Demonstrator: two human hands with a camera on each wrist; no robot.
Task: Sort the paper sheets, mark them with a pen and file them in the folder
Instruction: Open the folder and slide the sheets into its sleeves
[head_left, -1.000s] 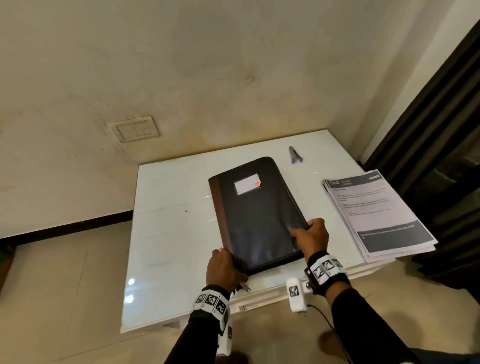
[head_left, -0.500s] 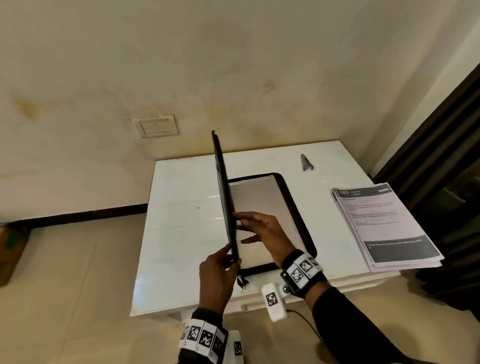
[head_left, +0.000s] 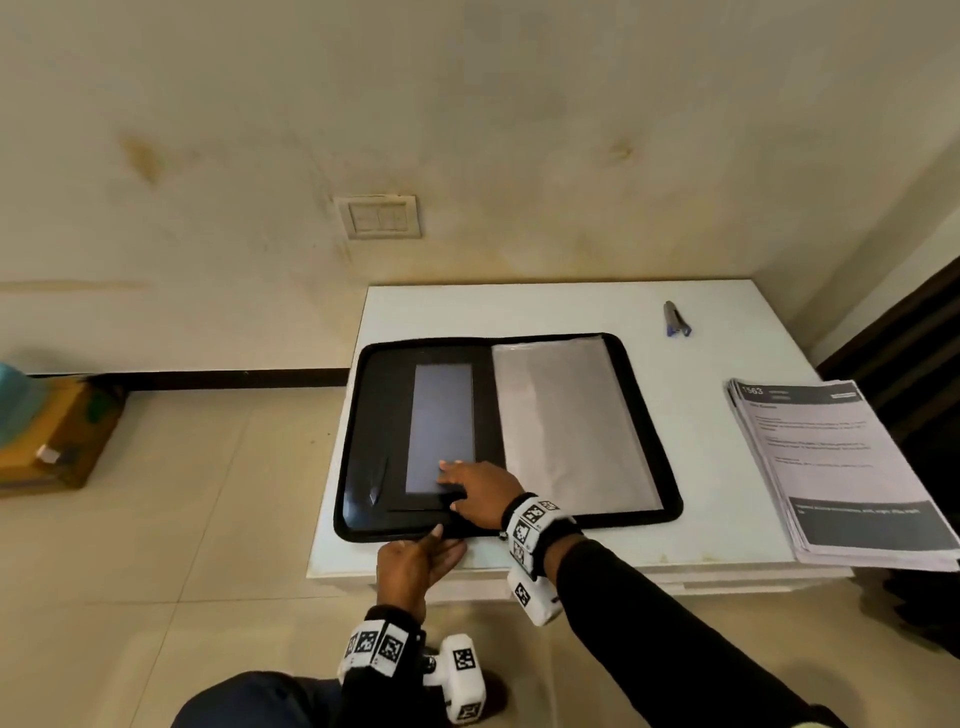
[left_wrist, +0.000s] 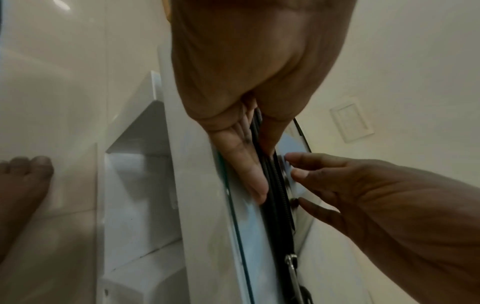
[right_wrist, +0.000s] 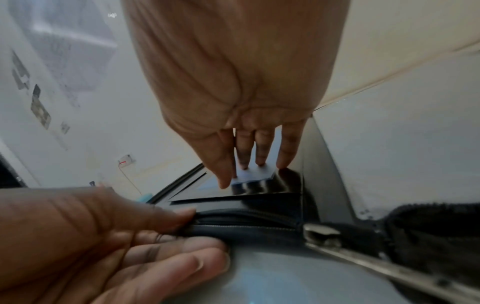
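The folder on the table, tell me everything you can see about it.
The folder is black with a zip running round its edge, and it lies open and flat on the white table. Its left half has a dark glossy inside cover with a tall grey panel; its right half shows a clear plastic sleeve over a pale page. The right hand rests straight fingers on the left half near the spine. The left hand has its thumb on the near zip edge.
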